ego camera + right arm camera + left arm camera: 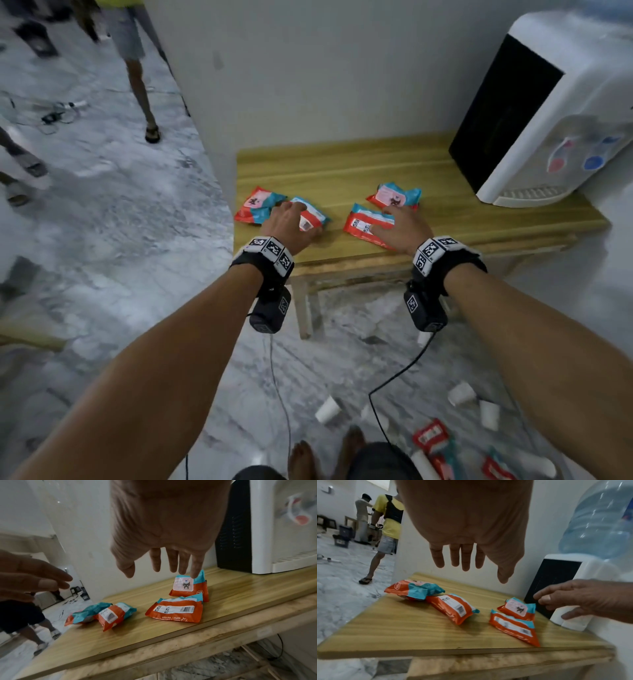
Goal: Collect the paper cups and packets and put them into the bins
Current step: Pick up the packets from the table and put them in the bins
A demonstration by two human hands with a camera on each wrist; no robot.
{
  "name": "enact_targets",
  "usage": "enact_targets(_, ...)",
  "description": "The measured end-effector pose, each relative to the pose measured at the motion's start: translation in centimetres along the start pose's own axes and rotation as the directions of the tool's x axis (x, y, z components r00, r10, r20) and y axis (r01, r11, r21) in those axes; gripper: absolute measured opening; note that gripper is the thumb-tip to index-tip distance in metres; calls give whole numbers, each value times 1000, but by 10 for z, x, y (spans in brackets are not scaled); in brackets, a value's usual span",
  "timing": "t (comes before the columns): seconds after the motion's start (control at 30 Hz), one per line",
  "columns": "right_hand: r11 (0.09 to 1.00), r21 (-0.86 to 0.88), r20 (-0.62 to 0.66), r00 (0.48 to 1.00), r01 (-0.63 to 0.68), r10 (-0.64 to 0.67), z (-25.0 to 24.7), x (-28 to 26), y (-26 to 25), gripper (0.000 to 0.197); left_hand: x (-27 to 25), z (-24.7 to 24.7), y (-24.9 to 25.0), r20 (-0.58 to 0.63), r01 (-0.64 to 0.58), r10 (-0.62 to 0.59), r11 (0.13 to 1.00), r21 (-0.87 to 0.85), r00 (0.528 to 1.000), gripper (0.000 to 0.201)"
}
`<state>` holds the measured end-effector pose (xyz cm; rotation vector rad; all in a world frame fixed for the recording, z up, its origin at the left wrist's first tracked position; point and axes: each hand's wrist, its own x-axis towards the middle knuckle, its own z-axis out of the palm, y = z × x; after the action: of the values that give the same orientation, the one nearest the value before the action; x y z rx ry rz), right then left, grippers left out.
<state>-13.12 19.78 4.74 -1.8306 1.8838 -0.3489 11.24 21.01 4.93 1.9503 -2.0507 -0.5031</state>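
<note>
Four orange-and-teal packets lie on a wooden table [445, 219]. My left hand [287, 222] hovers open over the left pair: one packet [255, 205] at the table's left edge and another [313, 216] beside it. My right hand [400, 226] hovers open, fingers spread, over the right pair: a near packet [364, 226] showing its barcode and a far packet [397, 197]. In the left wrist view the fingers [465, 561] hang straight, well above the packet [453, 607]. In the right wrist view the fingertips [195, 568] are close above the far packet [188, 586]. Neither hand holds anything.
A white water dispenser [548, 120] stands on the table's right end against the wall. On the marble floor near my feet lie white paper cups [328, 409] [461, 394] and more packets [430, 435]. People stand at the far left [137, 68]. No bin is in view.
</note>
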Motion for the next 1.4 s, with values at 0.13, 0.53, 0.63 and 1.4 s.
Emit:
enact_targets(0.13,987,-160,70,997,19,-8,20,37,6,70,27,10,-11,38,9,-12,996,88,999,69)
enact_targets(0.53,915,-397,174,985,71,-1,71,112,31,86,97,55,-31,158,2,-47,963,271,986,97)
enact_targets(0.63,912,-408,178,983,40,36,84,122,30,87,118,66,-39,227,-23,-49,952,305,973,104)
enact_targets(1.4,936,-351,-82,997,-18,-11,43,157,-45,56,142,18,-43,122,-257,229,908,330,966,57)
